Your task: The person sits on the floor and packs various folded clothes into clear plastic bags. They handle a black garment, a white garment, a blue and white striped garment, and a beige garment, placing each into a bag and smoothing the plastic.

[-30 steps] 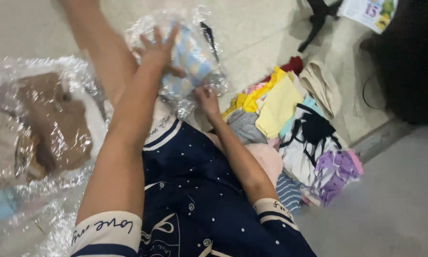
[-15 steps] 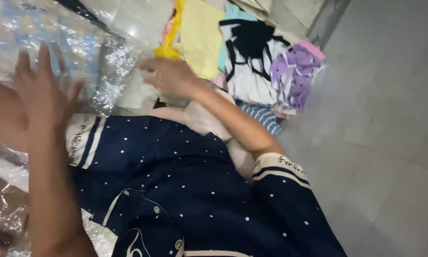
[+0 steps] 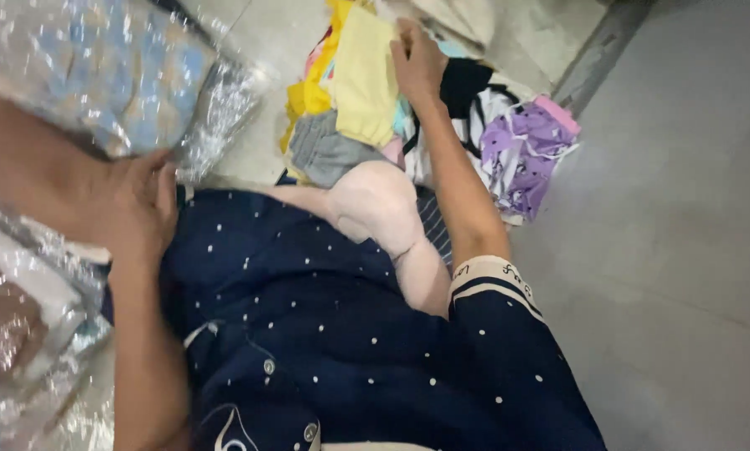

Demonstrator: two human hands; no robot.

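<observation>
My right hand [image 3: 416, 60] reaches out onto a heap of folded clothes [image 3: 475, 117] on the floor, its fingers resting on the pale yellow garment [image 3: 365, 79] at the top. Whether it grips the cloth I cannot tell. My left hand [image 3: 141, 209] lies low at my left knee, fingers curled against my leg, just under a clear plastic bag holding blue patterned fabric [image 3: 112, 71]. My dark blue dotted clothing [image 3: 325, 334] fills the middle of the view.
A second shiny plastic bag with brown and white contents [image 3: 16, 309] lies at the left edge. Grey, purple, striped and black-and-white garments sit in the heap. A raised floor edge [image 3: 596, 50] runs diagonally at upper right, with grey floor [image 3: 667, 276] beyond.
My right hand has moved from the near edge of the heap up onto the yellow garment. My left hand has come off the plastic bag and dropped to my knee. The view has shifted.
</observation>
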